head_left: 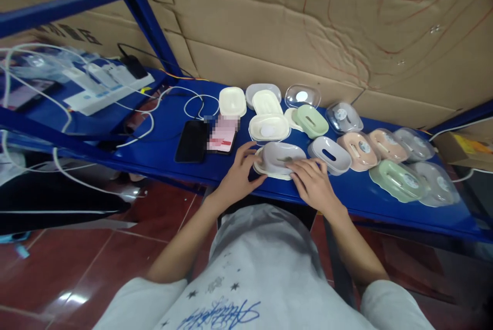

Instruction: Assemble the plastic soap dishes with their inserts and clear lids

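Note:
In front of my body, a grey oval soap dish [275, 153] with a slot in its middle sits over a cream base [271, 173] near the table's front edge. My left hand [244, 173] grips the left end, thumb at the front and fingers at the back. My right hand [313, 181] has its fingers bent onto the front right of the dish, partly covering the slot. Just right of it lies another grey slotted piece [332, 156]. Behind the dish are a cream tray [269, 125] with a pale oval patch inside and a green slotted piece [311, 120].
Several clear-covered soap dishes, among them a peach one [358, 151] and a green one [398, 181], stand at right. Cream pieces [232, 101] and a clear lid [302, 96] lie behind. Left are a black phone [191, 141], a lit phone [222, 135], white cables and a power strip [110, 91].

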A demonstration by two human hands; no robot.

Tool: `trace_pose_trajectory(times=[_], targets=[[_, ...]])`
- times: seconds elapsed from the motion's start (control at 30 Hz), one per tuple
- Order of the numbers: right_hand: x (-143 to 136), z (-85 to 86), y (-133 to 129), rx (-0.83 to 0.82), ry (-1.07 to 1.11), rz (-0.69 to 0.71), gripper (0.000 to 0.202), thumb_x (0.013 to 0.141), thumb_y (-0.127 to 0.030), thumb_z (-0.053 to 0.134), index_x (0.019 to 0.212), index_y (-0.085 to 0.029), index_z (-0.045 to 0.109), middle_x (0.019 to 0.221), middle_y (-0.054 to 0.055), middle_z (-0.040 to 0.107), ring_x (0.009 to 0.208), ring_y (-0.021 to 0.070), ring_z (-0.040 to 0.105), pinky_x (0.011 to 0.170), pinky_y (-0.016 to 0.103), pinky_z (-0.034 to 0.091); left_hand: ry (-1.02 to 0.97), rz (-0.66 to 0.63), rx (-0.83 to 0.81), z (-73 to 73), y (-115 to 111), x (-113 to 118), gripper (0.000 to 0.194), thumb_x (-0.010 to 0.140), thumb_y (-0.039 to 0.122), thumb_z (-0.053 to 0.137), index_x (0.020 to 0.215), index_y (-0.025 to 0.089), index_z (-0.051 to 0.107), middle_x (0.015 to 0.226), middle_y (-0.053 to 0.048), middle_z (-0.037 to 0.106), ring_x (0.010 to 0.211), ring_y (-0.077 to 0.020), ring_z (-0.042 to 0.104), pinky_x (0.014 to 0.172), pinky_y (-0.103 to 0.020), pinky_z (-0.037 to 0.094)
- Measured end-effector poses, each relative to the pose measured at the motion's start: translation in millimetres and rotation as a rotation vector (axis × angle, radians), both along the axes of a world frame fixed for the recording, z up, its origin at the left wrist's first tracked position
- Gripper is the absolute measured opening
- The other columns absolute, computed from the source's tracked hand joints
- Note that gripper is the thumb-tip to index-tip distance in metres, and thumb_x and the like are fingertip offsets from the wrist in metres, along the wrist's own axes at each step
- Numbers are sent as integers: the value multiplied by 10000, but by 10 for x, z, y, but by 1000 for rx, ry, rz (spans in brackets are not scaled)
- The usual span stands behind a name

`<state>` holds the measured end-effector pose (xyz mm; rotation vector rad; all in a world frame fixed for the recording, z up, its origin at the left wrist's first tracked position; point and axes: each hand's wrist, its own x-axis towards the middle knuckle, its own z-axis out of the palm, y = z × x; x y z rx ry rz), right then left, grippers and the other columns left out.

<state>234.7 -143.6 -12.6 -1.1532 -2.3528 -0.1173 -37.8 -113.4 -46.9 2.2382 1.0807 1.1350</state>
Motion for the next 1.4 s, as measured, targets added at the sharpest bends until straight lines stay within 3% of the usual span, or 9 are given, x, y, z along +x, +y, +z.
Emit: trace_pose_trajectory(times=[0.1, 0.33, 0.53, 0.67, 0.83, 1.03, 1.13, 1.23, 1.4], targets=[[-131, -34, -3, -34, -39, 20, 351, 1089, -186, 499, 1398, -238, 657, 1301, 104, 768, 1212, 276, 682, 1109, 495, 389, -21, -2, -8, 8, 0, -10, 625, 942, 252, 807, 1492, 260, 510, 1701, -173, 314, 1499, -331, 508, 1177, -515, 565], [-165, 9, 1, -105, -41, 99, 324, 1099, -241, 531, 1382, -247, 688, 1312, 91, 775, 1218, 269, 696, 1126, 500, 413, 106, -69, 96, -20, 8, -2, 348, 996, 272, 748, 1340, 269, 695, 1654, -125, 475, 1520, -329, 481, 1256, -583, 460], [16, 159, 603, -108, -52, 47, 493, 1047, -99, 464, 1495, -223, 628, 1514, 105, 668, 1434, 287, 589, 1155, 515, 440, 118, -55, 117, 47, -21, 3, 223, 970, 304, 776, 1175, 230, 727, 1472, -132, 600, 1375, -316, 568, 1173, -556, 518], [5, 216, 1024, -161, -162, 63, 297, 1013, -120, 556, 1205, -200, 768, 1487, 134, 684, 1494, 357, 537, 1228, 634, 348, 166, -48, 126, 104, -41, 0, 201, 938, 290, 793, 1102, 200, 719, 1452, -148, 589, 1354, -337, 556, 1159, -556, 517], [96, 372, 924, -297, 396, 76, 162, 1077, -369, 590, 1147, -265, 693, 1230, 71, 784, 1338, 297, 671, 1190, 588, 442, 129, -50, 44, 102, -48, -9, 250, 951, 282, 776, 1155, 217, 647, 1524, -151, 518, 1448, -338, 529, 1208, -549, 501], [155, 231, 548, -778, 1047, -80, 475, 995, -686, 637, 1219, -269, 673, 916, 21, 725, 805, 196, 750, 678, 328, 613, 28, 2, -76, 41, -42, -16, 951, 864, 354, 902, 1626, 311, 335, 1726, -165, 281, 1567, -386, 433, 1236, -587, 497], [56, 31, 488, -689, 959, -163, 586, 987, -714, 625, 1357, -260, 649, 1052, 61, 754, 859, 195, 735, 758, 359, 636, 94, -67, -87, 22, -28, -24, 907, 934, 359, 837, 1673, 389, 312, 1781, -116, 209, 1575, -378, 429, 1264, -586, 471], [-35, -65, 404, -419, 696, -193, 583, 1064, -644, 525, 1529, -295, 575, 1497, 128, 634, 1284, 266, 669, 1099, 497, 572, 106, -106, -84, 14, -19, -32, 753, 976, 383, 789, 1631, 409, 420, 1781, -84, 224, 1599, -369, 396, 1293, -567, 441], [-51, -23, 214, -363, 211, 74, 570, 1084, -527, 557, 1634, -393, 490, 1780, 51, 326, 1659, 343, 274, 1324, 636, 296, 30, -110, -112, 14, -12, -44, 719, 971, 456, 783, 1607, 387, 454, 1719, -112, 319, 1581, -358, 425, 1296, -567, 433]])
